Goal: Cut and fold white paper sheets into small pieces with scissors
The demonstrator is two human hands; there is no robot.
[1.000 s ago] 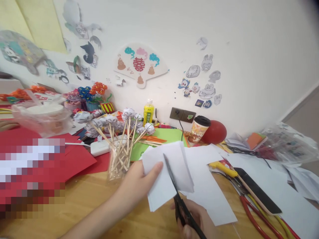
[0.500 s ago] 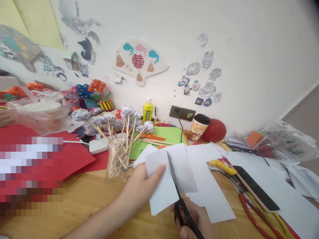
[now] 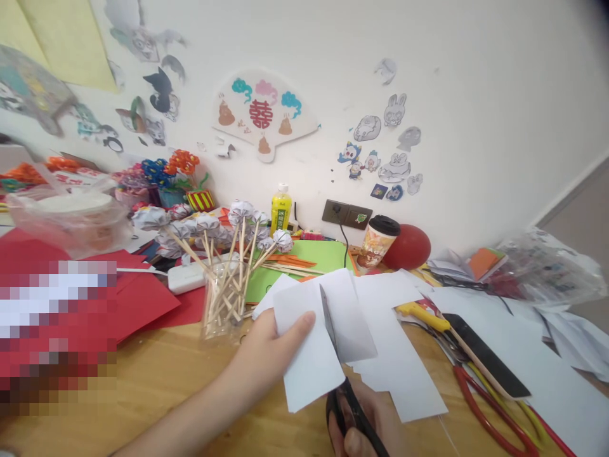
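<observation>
My left hand (image 3: 278, 339) pinches a folded piece of white paper (image 3: 311, 368), its thumb flat on the front and its other fingers hidden behind. My right hand (image 3: 368, 419) grips black-handled scissors (image 3: 349, 406) from below. One scissor blade lies over the front of the paper, pointing up along a cut, and the strip right of the blade leans away. Behind and to the right lie more white sheets (image 3: 404, 374) on the wooden table (image 3: 190, 381).
Wooden sticks topped with crumpled paper balls stand in a clear plastic cup (image 3: 221, 304). Red paper (image 3: 147, 298) lies left. At right are a phone (image 3: 485, 355) and red-handled pliers (image 3: 480, 406). A paper coffee cup (image 3: 375, 244), a yellow bottle (image 3: 280, 212) and a red balloon (image 3: 408, 246) stand behind.
The hands, paper and scissors hold nearly the same pose. The scissor handles sit slightly further left and look a little wider apart. The whole view has shifted slightly.
</observation>
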